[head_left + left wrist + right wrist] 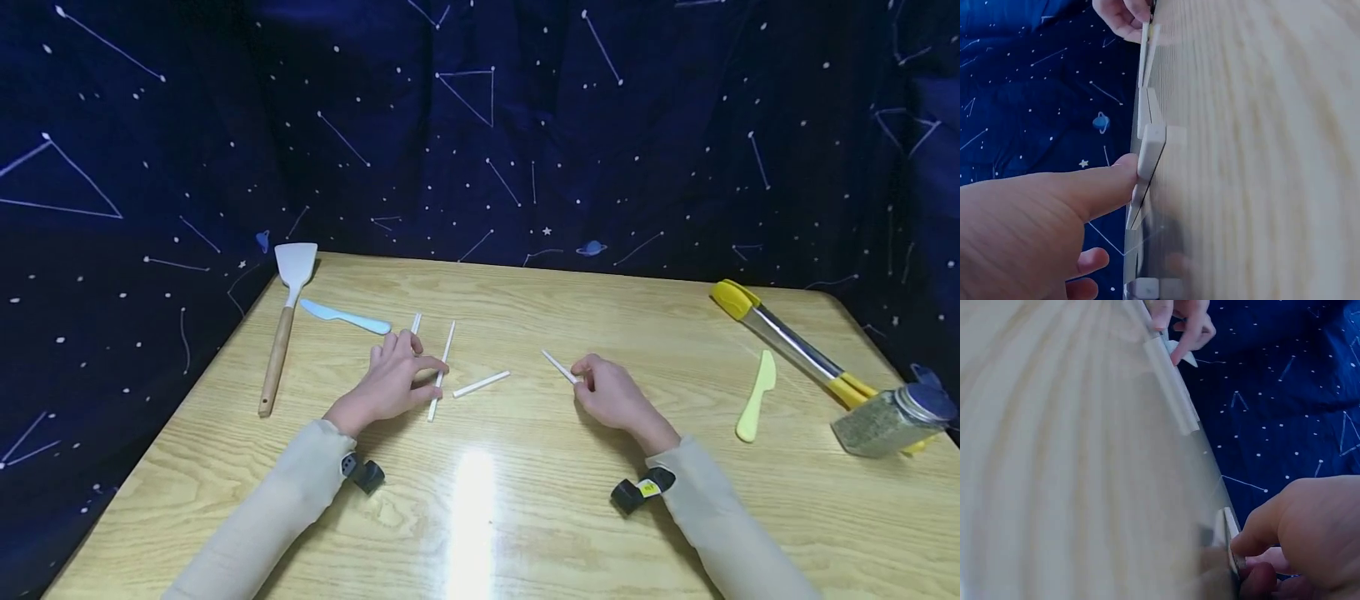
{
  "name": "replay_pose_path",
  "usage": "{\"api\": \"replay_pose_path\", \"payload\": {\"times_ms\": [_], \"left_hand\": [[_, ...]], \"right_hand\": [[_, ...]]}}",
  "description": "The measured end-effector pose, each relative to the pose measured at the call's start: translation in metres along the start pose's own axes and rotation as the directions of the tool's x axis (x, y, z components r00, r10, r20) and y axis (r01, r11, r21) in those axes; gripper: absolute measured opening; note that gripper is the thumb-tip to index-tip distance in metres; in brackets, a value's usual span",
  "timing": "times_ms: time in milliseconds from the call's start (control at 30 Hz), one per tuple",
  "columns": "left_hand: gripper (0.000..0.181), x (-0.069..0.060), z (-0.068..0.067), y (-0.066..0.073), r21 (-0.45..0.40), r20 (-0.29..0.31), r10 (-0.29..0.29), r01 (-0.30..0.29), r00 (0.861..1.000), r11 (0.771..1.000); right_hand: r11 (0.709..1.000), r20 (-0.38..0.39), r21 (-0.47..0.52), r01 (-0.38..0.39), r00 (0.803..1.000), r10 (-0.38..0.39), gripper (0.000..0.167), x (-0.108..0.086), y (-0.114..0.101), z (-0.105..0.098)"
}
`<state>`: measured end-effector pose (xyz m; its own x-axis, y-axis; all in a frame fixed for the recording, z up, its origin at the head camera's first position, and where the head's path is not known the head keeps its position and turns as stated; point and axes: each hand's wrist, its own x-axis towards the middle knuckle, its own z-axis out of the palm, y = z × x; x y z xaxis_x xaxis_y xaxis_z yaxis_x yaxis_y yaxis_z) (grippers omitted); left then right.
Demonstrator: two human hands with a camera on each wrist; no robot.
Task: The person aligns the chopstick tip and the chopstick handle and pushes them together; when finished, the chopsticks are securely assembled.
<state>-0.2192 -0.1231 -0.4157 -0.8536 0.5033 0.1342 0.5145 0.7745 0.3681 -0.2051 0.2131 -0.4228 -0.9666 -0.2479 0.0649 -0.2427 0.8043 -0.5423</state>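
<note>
Several slim white sticks lie on the wooden table. The left hand [393, 377] reaches over a long white stick [451, 337], its thumb and index finger touching it at separate spots. In the left wrist view the thumb [1100, 190] rests against the stick's side [1152, 153]. Another stick [417, 320] shows partly behind that hand's fingers. A short stick [482, 384] lies slanted to the right of the long one. Farther right, the right hand [613, 395] pinches a white stick [557, 364] between thumb and index finger, low at the tabletop.
At left lie a spatula [279, 354] with a wooden handle and a light blue knife [347, 317]. To the right are a pale yellow knife [756, 398], yellow-tipped tongs [787, 340] and a jar of dried herbs [877, 423]. A dark starry cloth [525, 133] hangs behind the table.
</note>
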Motion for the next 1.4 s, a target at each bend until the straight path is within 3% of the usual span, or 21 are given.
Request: {"api": "replay_pose_path", "payload": {"times_ms": [167, 333, 467, 633, 900, 1033, 1167, 1300, 1400], "left_hand": [[0.03, 0.006, 0.001, 0.001, -0.014, -0.041, 0.036, -0.037, 0.999, 0.999], [0.025, 0.011, 0.009, 0.016, -0.081, -0.118, 0.096, -0.106, 0.988, 0.991], [0.02, 0.007, 0.019, 0.027, -0.074, -0.201, 0.085, -0.102, 0.976, 0.992], [0.025, 0.006, 0.026, 0.035, 0.023, -0.293, 0.08, -0.077, 0.953, 0.997], [0.019, 0.008, 0.035, 0.043, 0.045, -0.233, 0.051, -0.042, 0.971, 0.998], [0.02, 0.006, 0.04, 0.045, 0.048, -0.29, 0.044, -0.031, 0.956, 0.998], [0.018, 0.005, 0.047, 0.047, 0.002, -0.358, 0.06, -0.064, 0.932, 0.998], [0.017, 0.002, 0.049, 0.051, -0.078, -0.386, 0.071, -0.11, 0.92, 0.991], [0.015, 0.001, 0.049, 0.055, -0.139, -0.403, 0.078, -0.145, 0.912, 0.98]], "right_hand": [[0.997, 0.018, 0.081, 0.001, 1.0, -0.002, 0.027, -0.001, -0.002, -0.012], [0.99, -0.044, 0.139, 0.014, 0.999, -0.008, 0.018, -0.004, 0.002, -0.018], [0.975, -0.064, 0.211, 0.068, 0.996, -0.056, 0.008, -0.005, 0.0, -0.015], [0.926, -0.053, 0.369, 0.086, 0.996, -0.071, 0.003, -0.006, -0.008, -0.016], [0.838, -0.046, 0.542, 0.061, 0.998, -0.043, 0.006, -0.004, -0.01, -0.019], [0.816, -0.048, 0.574, 0.065, 0.998, -0.046, 0.006, -0.002, -0.01, -0.019], [0.784, -0.026, 0.617, 0.064, 0.998, -0.061, 0.008, -0.002, -0.012, -0.02], [0.75, -0.024, 0.657, 0.078, 0.996, -0.083, 0.015, -0.004, -0.016, -0.024], [0.744, -0.046, 0.661, 0.102, 0.994, -0.096, 0.014, -0.004, -0.019, -0.026]]}}
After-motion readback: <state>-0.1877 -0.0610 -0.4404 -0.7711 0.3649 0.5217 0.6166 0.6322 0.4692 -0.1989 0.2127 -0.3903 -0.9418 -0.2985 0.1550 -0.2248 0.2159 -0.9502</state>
